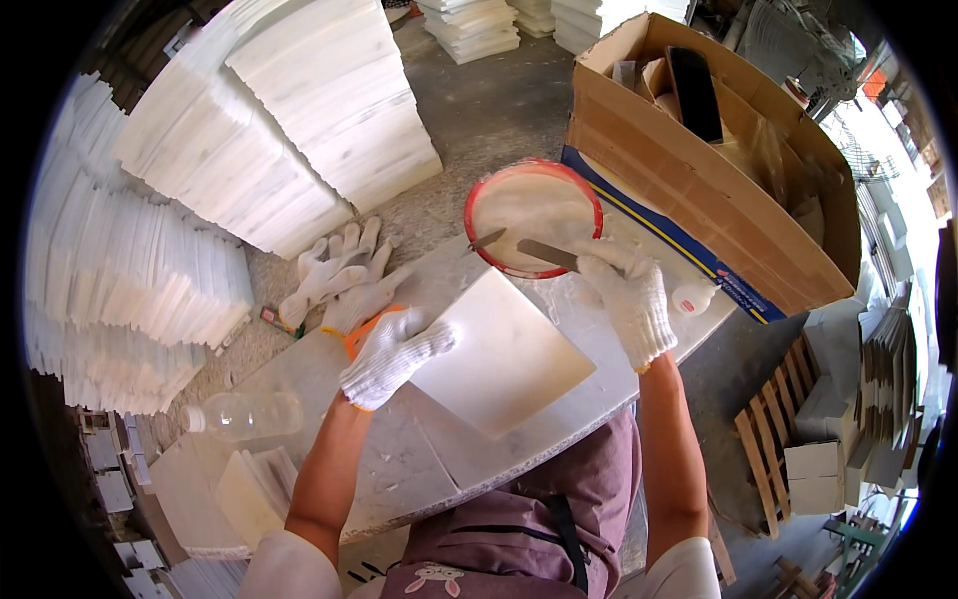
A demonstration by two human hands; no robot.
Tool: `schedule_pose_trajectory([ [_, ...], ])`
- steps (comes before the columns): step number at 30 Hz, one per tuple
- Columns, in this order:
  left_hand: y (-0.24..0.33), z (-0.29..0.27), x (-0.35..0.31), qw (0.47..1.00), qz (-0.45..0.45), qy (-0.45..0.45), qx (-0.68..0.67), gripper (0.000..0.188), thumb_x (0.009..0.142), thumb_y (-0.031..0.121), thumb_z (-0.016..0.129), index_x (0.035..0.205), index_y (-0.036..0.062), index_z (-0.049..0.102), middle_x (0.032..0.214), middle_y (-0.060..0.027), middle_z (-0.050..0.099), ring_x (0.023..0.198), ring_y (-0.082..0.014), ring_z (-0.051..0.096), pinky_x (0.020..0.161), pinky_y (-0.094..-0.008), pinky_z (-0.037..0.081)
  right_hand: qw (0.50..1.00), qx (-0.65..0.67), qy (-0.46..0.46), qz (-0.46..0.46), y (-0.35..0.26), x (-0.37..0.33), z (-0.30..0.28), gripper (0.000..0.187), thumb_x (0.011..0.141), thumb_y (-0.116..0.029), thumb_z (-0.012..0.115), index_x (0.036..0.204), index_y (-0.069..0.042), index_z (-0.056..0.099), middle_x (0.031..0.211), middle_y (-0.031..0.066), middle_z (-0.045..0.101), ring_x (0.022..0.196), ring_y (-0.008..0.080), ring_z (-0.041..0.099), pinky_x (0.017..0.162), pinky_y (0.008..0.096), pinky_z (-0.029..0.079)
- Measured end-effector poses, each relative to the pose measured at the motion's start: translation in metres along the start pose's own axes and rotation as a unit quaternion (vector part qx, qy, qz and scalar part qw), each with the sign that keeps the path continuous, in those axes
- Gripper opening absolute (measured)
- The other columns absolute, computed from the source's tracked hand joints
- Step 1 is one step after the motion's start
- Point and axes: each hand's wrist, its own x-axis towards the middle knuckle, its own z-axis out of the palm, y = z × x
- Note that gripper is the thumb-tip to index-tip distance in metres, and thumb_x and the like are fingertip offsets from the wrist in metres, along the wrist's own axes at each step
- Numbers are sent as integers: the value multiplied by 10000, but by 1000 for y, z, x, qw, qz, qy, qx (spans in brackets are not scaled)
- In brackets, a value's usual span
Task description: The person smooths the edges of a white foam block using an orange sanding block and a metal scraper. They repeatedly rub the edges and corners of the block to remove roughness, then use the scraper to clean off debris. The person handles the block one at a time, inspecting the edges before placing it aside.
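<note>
My left hand (396, 351), in a white knit glove, grips the left edge of a square white stone tile (507, 354), thumb on its top face. The tile lies on or just above the pale worktable; any gap cannot be made out. In my right hand (629, 304), also gloved, is a putty knife (547, 254), its flat blade pointing left over a red-rimmed tub (596, 205) of whitish paste. Another dark blade (488, 240) rests at the tub's near-left edge. An orange item (371, 329) shows partly behind my left hand.
Spare white gloves (339, 270) lie at the table's far-left side. A clear plastic bottle (244, 416) lies on the left. A cardboard box (699, 160) with a phone (695, 95) stands far right, near a small white bottle (692, 298). Tile stacks (319, 110) rise behind.
</note>
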Motion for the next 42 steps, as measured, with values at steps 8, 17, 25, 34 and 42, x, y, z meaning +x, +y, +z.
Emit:
schedule_pose_trajectory([
  [8, 8, 3, 9, 1000, 11, 8, 0, 340, 901, 317, 698, 985, -12, 693, 863, 38, 619, 806, -39, 511, 708, -229, 431, 990, 132, 32, 38, -39, -25, -10, 221, 899, -87, 654, 1095, 5, 696, 846, 20, 662, 628, 69, 557, 576, 216, 449],
  [17, 8, 3, 11, 1000, 15, -2, -4, 341, 903, 274, 696, 1094, -8, 688, 918, 26, 650, 847, -46, 536, 750, -235, 449, 995, 94, 18, 13, -58, -29, 5, 212, 887, -55, 653, 1081, 19, 695, 808, 19, 646, 617, 53, 537, 562, 216, 429],
  [25, 12, 4, 10, 999, 18, -14, -33, 372, 904, 260, 694, 1161, -9, 671, 987, -4, 682, 898, -59, 574, 796, -230, 468, 998, 65, 20, -16, -62, -32, 8, 209, 885, -39, 646, 1080, 14, 697, 817, 23, 646, 630, 53, 544, 578, 218, 443],
  [34, 6, 2, 13, 1000, 6, -8, -3, 361, 898, 277, 698, 1118, -10, 691, 945, 2, 677, 865, -58, 564, 772, -229, 459, 998, 45, 26, -35, -63, -34, 11, 210, 895, -32, 634, 1091, 8, 696, 847, 33, 658, 655, 68, 572, 607, 223, 472],
  [42, 6, 3, 14, 1000, 8, -10, -11, 373, 905, 304, 685, 1113, -5, 689, 931, 6, 673, 860, -56, 562, 769, -229, 458, 998, 26, 36, -38, -63, -36, 13, 210, 889, -50, 654, 1088, -13, 707, 908, 47, 683, 700, 85, 602, 649, 234, 502],
])
